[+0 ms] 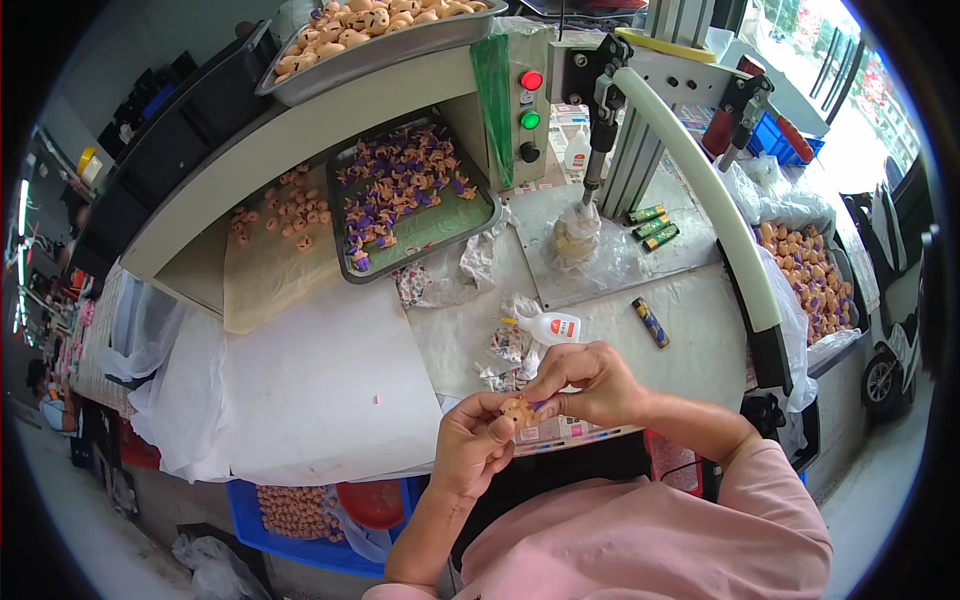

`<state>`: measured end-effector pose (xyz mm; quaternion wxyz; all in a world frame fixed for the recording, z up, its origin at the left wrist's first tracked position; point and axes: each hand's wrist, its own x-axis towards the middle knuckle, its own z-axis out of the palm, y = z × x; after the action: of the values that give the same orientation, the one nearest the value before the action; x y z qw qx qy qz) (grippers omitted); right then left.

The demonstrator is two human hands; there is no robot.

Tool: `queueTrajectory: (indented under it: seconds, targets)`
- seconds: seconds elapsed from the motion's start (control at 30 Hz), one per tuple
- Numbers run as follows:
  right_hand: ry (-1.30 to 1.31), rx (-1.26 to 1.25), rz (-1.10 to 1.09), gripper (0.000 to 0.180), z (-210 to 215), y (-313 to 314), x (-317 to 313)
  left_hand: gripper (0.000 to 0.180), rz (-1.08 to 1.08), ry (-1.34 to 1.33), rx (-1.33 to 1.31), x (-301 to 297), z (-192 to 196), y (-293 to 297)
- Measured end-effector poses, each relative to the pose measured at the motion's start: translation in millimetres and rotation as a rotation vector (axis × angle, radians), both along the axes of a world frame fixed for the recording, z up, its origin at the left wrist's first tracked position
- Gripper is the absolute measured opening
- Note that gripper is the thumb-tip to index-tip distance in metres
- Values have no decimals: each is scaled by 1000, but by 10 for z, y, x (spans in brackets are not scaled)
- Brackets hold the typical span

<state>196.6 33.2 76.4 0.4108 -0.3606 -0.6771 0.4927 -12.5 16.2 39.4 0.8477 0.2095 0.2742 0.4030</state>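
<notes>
Near the table's front edge, my left hand (472, 447) pinches a small peach-coloured doll figure (517, 411) between thumb and fingers. My right hand (597, 386) has closed on the figure's purple part from the other side. Both hands partly cover it. Just beyond them lie crumpled printed cloth scraps (508, 346) and a white squeeze bottle (553, 327) on its side. Farther back, a dark tray (490, 222) holds many peach and purple doll figures. Left of that tray, loose peach pieces (300, 212) are spread on a brown sheet (285, 285).
A clamp press (592, 165) with a plastic-wrapped tip stands on a metal plate (545, 285). Its pale curved bar (700, 170) arches at right. Several printed cylinders (650, 323) lie nearby. Full bins (850, 275) stand right; a blue crate (245, 525) sits below left.
</notes>
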Motion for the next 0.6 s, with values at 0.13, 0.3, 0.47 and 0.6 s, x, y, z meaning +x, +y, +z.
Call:
queueTrajectory:
  seconds: [0.13, 0.3, 0.47, 0.6]
  targets:
    - [-11, 15, -7, 24, 81, 12, -45, 23, -16, 7, 12, -55, 56, 22]
    - [-245, 236, -77, 26, 537, 148, -54, 18, -94, -55, -35, -150, 286, 34]
    - [-547, 1174, -934, 25, 1592, 300, 339, 22, -117, -129, 15, -255, 377, 18]
    - [-558, 1417, -890, 25, 2188, 933, 337, 21, -72, -144, -39, -219, 367, -101]
